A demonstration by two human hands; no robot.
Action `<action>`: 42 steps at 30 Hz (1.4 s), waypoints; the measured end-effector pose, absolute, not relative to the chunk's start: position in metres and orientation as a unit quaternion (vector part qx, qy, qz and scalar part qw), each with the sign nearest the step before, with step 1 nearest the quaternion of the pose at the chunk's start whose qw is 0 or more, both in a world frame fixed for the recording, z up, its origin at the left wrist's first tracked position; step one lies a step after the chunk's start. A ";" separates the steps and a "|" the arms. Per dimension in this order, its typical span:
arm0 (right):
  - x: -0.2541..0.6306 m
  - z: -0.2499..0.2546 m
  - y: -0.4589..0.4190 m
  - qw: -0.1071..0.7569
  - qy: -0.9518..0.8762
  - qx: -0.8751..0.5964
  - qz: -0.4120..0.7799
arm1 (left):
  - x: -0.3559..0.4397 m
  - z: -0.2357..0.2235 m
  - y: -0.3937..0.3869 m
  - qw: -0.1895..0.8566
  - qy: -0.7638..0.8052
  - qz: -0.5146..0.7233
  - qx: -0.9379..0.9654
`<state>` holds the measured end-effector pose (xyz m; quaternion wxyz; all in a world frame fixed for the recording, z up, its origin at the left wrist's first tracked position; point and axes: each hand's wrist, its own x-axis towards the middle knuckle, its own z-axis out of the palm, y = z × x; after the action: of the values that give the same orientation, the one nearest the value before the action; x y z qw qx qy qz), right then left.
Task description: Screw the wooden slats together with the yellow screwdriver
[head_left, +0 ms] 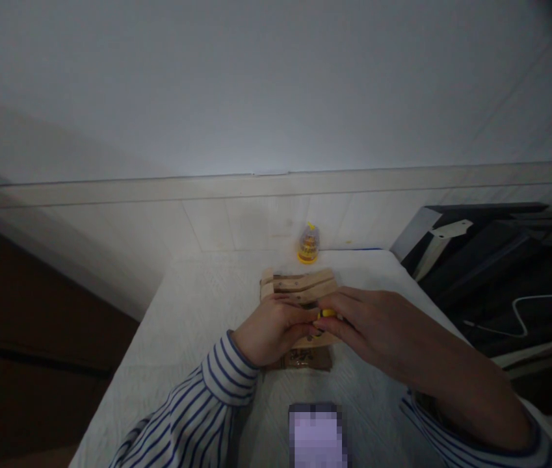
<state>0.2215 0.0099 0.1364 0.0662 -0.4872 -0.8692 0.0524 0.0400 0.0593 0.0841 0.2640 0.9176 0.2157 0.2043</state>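
Note:
A small slatted wooden piece (305,281) lies on the white-covered table, with light slats and visible screw holes. My left hand (276,325) is closed over its left side, thumb and fingers reaching toward the middle. In my right hand (363,318) is a short yellow-and-black screwdriver (326,313), its handle pinched between thumb and fingers. Its tip is hidden, close to my left fingertips and the wood. Just below the wood, a brown packet (305,359) with small dark parts in it lies partly under my hands.
Behind the wood stands a small clear container with a yellow base (308,246), near the white wall. A phone-like object with a blurred screen (318,435) lies at the near edge. Dark panels (490,260) and a white cable (519,305) are on the right.

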 end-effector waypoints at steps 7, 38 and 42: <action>0.219 0.135 0.010 0.080 -0.866 -0.492 0.036 | 0.041 0.084 0.059 0.285 0.218 0.215 0.909; 0.221 0.132 0.007 0.134 -0.882 -0.450 0.025 | 0.041 0.084 0.057 0.252 0.272 0.235 0.898; 0.219 0.133 0.006 0.114 -0.874 -0.472 0.019 | 0.040 0.082 0.058 0.248 0.261 0.223 0.906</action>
<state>0.2189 0.0062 0.1328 0.1139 -0.4719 -0.8741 0.0186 0.0402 0.0580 0.0823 0.2478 0.9059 0.2609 0.2234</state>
